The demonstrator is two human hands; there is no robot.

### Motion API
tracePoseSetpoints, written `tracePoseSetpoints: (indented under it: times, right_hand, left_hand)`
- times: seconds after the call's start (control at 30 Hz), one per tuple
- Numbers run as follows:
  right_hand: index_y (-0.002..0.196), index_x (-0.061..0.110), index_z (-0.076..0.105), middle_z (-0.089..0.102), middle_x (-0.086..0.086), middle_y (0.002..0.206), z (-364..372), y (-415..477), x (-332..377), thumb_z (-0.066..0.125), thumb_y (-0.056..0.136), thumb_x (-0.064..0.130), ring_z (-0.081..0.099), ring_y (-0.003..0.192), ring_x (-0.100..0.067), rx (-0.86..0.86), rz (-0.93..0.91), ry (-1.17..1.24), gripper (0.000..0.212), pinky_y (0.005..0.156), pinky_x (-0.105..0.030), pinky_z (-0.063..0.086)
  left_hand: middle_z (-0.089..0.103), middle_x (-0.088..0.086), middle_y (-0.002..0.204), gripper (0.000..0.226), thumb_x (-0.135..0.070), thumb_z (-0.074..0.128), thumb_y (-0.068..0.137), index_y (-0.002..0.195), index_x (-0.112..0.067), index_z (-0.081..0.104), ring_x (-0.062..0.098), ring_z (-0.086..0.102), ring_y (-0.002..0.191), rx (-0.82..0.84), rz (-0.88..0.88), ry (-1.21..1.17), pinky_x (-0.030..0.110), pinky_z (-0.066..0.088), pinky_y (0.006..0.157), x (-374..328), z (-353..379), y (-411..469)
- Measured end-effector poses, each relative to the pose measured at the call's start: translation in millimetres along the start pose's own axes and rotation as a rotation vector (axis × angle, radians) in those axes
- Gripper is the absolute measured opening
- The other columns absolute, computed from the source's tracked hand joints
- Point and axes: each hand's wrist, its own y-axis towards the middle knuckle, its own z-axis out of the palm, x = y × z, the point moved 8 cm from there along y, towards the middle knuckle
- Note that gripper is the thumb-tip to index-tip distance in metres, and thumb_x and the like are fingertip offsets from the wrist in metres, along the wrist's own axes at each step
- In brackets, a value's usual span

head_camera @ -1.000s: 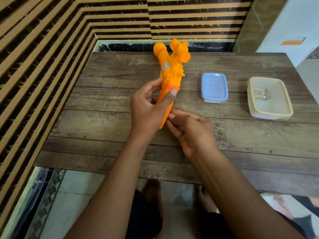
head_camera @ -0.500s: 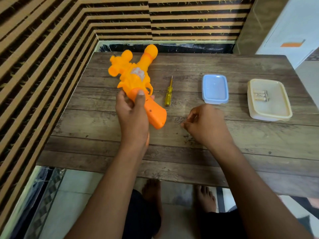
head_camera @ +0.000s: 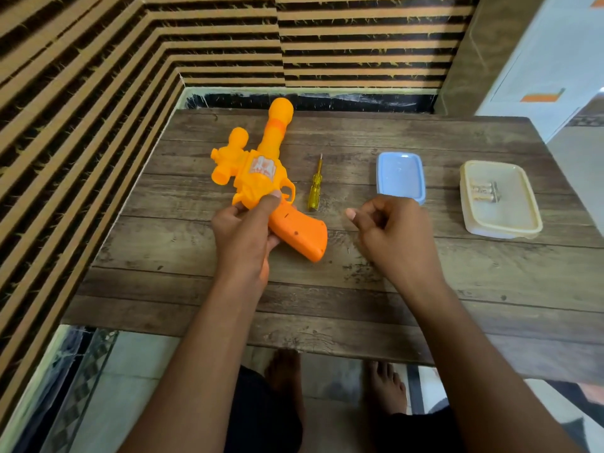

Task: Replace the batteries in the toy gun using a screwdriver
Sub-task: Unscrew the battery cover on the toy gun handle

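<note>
An orange toy gun (head_camera: 261, 171) lies flat on the wooden table (head_camera: 359, 289), barrel pointing away, handle toward me. My left hand (head_camera: 245, 230) grips it where the handle meets the body, thumb on top. A yellow screwdriver (head_camera: 314, 188) lies on the table just right of the gun, tip pointing away. My right hand (head_camera: 389, 233) hovers right of the handle with fingers loosely curled and thumb out, holding nothing. Several batteries (head_camera: 483, 191) sit in a cream tray (head_camera: 523, 220) at the right.
A light blue lid or container (head_camera: 400, 173) lies between the screwdriver and the cream tray. A striped wall runs along the left and back of the table. My bare feet show below the near table edge.
The gun went from upright in both hands to lying flat at the left, uncovering the screwdriver. My right hand let go and moved right. Over the last half second little moved.
</note>
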Motion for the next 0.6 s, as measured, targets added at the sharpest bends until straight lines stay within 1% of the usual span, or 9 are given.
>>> tracePoseSetpoints:
  times: [0.07, 0.1, 0.13, 0.17, 0.23, 0.3, 0.37, 0.43, 0.6]
  right_hand:
    - [0.079, 0.019, 0.070, 0.065, 0.005, 0.071, 0, -4, 18, 0.079, 0.089, 0.036, 0.058, 0.063, -0.008, -0.019, -0.143, 0.015, 0.021, 0.061, -0.021, 0.044]
    - [0.086, 0.019, 0.073, 0.065, 0.004, 0.079, 3, -8, 27, 0.080, 0.086, 0.039, 0.059, 0.068, -0.006, -0.015, -0.230, 0.000, 0.022, 0.064, -0.018, 0.044]
    - [0.094, 0.018, 0.074, 0.065, 0.003, 0.087, 10, -11, 35, 0.080, 0.085, 0.044, 0.060, 0.074, -0.007, 0.011, -0.301, -0.030, 0.029, 0.069, -0.018, 0.046]
    - [0.099, 0.016, 0.075, 0.064, 0.001, 0.093, 19, -15, 39, 0.078, 0.083, 0.050, 0.062, 0.080, -0.010, 0.056, -0.344, -0.065, 0.038, 0.073, -0.023, 0.049]
    - [0.104, 0.014, 0.074, 0.063, -0.003, 0.100, 37, -17, 42, 0.076, 0.080, 0.057, 0.065, 0.089, -0.020, 0.136, -0.357, -0.144, 0.049, 0.076, -0.039, 0.056]
    - [0.106, 0.013, 0.073, 0.062, -0.005, 0.104, 45, -19, 45, 0.078, 0.078, 0.055, 0.064, 0.096, -0.027, 0.160, -0.355, -0.214, 0.051, 0.074, -0.046, 0.057]
    - [0.106, 0.012, 0.074, 0.063, -0.006, 0.104, 48, -23, 53, 0.081, 0.078, 0.045, 0.060, 0.100, -0.029, 0.122, -0.407, -0.293, 0.044, 0.074, -0.045, 0.057]
    - [0.104, 0.011, 0.073, 0.064, -0.007, 0.103, 51, -30, 62, 0.082, 0.078, 0.036, 0.060, 0.099, -0.031, 0.084, -0.451, -0.370, 0.037, 0.069, -0.042, 0.057]
    - [0.106, 0.011, 0.073, 0.068, -0.008, 0.103, 56, -37, 65, 0.084, 0.072, 0.032, 0.063, 0.094, -0.033, 0.037, -0.412, -0.459, 0.042, 0.067, -0.039, 0.055]
  left_hand:
    - [0.078, 0.020, 0.111, 0.011, -0.006, 0.076, 0.089, 0.097, -0.013, 0.073, 0.040, 0.075, 0.107, 0.022, -0.016, 0.004, 0.058, 0.061, 0.090, 1, 0, 1]
    - [0.077, 0.021, 0.111, 0.010, -0.005, 0.075, 0.089, 0.096, -0.012, 0.074, 0.041, 0.074, 0.107, 0.032, -0.017, 0.003, 0.059, 0.060, 0.090, 0, 0, 1]
    - [0.077, 0.023, 0.111, 0.010, -0.003, 0.074, 0.089, 0.095, -0.011, 0.073, 0.042, 0.074, 0.107, 0.037, -0.020, -0.004, 0.059, 0.060, 0.090, 0, 0, 1]
    - [0.077, 0.023, 0.111, 0.010, -0.002, 0.074, 0.089, 0.095, -0.010, 0.072, 0.042, 0.074, 0.107, 0.038, -0.026, -0.008, 0.058, 0.061, 0.089, -1, 0, 1]
    - [0.078, 0.018, 0.103, 0.010, -0.001, 0.073, 0.089, 0.092, -0.011, 0.071, 0.038, 0.075, 0.105, 0.033, -0.039, -0.014, 0.051, 0.064, 0.081, 0, -1, 2]
    - [0.079, 0.011, 0.095, 0.010, -0.002, 0.074, 0.089, 0.090, -0.012, 0.072, 0.031, 0.076, 0.098, 0.035, -0.037, 0.005, 0.041, 0.066, 0.071, 0, -1, 2]
    - [0.080, 0.007, 0.087, 0.010, -0.003, 0.076, 0.089, 0.085, -0.012, 0.074, 0.027, 0.076, 0.090, 0.045, -0.017, 0.044, 0.038, 0.065, 0.068, -2, 1, 2]
    - [0.080, 0.007, 0.086, 0.012, -0.005, 0.077, 0.088, 0.080, -0.013, 0.075, 0.027, 0.075, 0.086, 0.044, 0.010, 0.083, 0.038, 0.064, 0.068, -3, 2, 2]
    - [0.078, 0.009, 0.082, 0.014, -0.003, 0.079, 0.085, 0.076, -0.013, 0.075, 0.023, 0.074, 0.075, 0.033, 0.040, 0.108, 0.033, 0.061, 0.061, -4, 2, 3]
